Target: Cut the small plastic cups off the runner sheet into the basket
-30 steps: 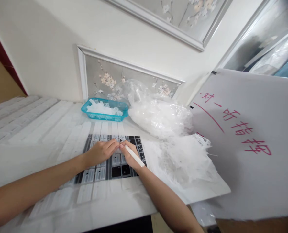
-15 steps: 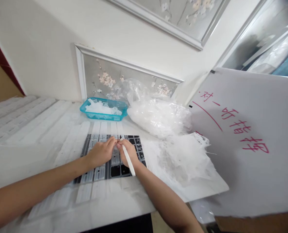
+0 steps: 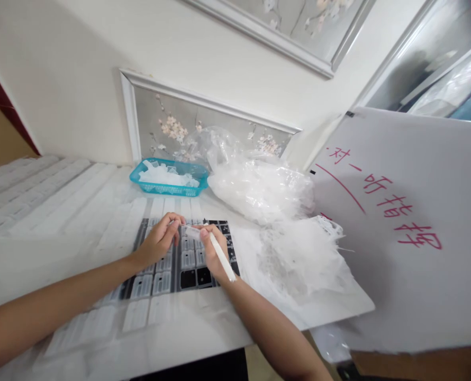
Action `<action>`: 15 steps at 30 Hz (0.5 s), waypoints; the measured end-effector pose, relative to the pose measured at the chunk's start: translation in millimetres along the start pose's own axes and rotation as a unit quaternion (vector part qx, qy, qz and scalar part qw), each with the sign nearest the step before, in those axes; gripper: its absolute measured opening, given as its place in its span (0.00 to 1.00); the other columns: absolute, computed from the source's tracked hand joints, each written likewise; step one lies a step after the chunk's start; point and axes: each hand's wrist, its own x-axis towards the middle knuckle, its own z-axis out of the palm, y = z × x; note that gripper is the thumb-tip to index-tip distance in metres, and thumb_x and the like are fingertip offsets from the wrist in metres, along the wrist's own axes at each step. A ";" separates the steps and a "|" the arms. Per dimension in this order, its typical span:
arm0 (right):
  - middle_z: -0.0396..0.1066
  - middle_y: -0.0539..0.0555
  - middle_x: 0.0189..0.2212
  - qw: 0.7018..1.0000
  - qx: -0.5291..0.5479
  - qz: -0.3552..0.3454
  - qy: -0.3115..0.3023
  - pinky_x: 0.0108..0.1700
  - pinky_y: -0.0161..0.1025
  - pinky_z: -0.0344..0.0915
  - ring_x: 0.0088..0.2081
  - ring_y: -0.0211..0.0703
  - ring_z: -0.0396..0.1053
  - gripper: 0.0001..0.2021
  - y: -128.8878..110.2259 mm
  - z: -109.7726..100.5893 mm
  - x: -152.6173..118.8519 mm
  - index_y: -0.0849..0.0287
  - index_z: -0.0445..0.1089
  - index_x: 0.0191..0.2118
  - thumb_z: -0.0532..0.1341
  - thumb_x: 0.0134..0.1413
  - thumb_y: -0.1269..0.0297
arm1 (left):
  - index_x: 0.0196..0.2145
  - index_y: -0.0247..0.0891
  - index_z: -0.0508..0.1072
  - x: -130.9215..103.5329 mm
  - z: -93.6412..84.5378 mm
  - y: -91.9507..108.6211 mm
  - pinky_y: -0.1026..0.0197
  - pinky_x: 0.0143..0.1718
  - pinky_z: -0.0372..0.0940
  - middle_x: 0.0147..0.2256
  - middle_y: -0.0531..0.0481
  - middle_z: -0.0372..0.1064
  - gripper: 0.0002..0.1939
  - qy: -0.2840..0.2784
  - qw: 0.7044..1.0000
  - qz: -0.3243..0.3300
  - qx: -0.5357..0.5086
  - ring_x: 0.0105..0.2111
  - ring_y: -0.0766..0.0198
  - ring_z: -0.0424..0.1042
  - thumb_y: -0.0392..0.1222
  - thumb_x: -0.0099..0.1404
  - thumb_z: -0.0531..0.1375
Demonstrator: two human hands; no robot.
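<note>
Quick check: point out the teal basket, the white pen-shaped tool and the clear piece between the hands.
Teal basket [image 3: 170,189]: head view, on its front wall.
White pen-shaped tool [image 3: 221,256]: head view, about midway along its shaft.
Clear piece [image 3: 192,233]: head view, on its visible middle.

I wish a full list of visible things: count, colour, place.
Table: one, white, foreground
Wall: one, white, behind table
Framed panels: two, grey, on wall
Board: one, white, right side
Basket: one, blue, near wall
Loose pieces: several, white, in basket
Plastic bag: one, clear, right of basket
Heap: one, white, nearer than bag
Gridded sheet: one, dark, on table
Moulded pieces: many, translucent, on sheet, table
Small piece: one, clear, over sheet
Slim tool: one, white, beside small piece
Left hand: one, near small piece
Right hand: one, holding slim tool
</note>
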 end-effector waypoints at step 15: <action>0.59 0.47 0.22 0.996 0.032 0.074 -0.031 0.30 0.34 0.58 0.26 0.38 0.56 0.19 25.5 -5.8 11.8 0.57 0.63 0.27 0.56 0.60 0.47 | 0.37 0.39 0.62 -5.0 5.8 11.9 0.68 0.14 0.55 0.26 0.56 0.66 0.15 -0.041 0.970 -0.140 -0.196 0.15 0.72 0.62 0.54 0.70 0.53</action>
